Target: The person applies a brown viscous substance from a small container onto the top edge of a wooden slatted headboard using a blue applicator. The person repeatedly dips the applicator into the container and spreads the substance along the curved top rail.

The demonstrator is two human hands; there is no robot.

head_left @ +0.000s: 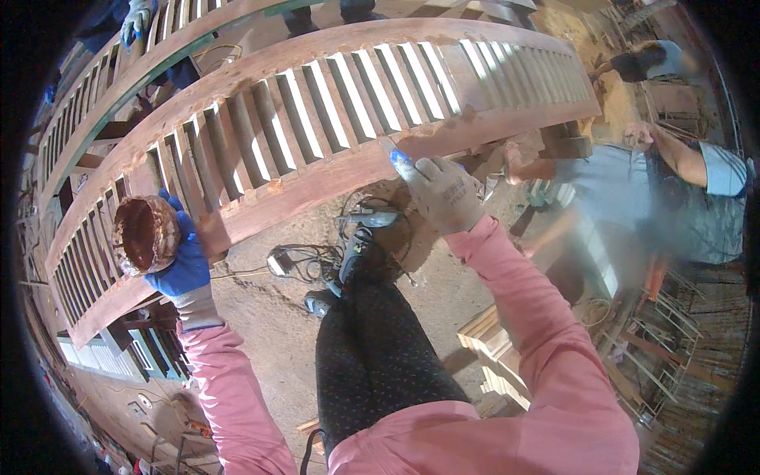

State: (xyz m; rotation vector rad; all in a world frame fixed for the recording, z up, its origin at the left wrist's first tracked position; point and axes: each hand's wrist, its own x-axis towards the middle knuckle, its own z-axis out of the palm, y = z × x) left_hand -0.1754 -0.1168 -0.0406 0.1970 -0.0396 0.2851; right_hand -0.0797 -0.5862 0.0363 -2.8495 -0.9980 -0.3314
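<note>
In a blue-palmed work glove, my left hand (184,257) is closed around a crusted round pot (147,236), tilted so that its reddish-brown inside shows. My right hand (443,190), in a pale glove with blue fingertips, grips a small putty knife (387,144). Most of that tool is hidden by the fingers; its thin blade meets the near rail of a long louvered wooden shutter (317,180). Reddish-brown smears mark the shutter's frame around the slats. The pot is over the shutter's left part.
Behind lies another slatted panel (103,107), where a gloved hand (138,20) rests. People work at the right, one in a light blue shirt (609,190). A power tool (372,218) and tangled cables (305,261) lie on the floor. Stacked wood mouldings (495,348) stand near my right side.
</note>
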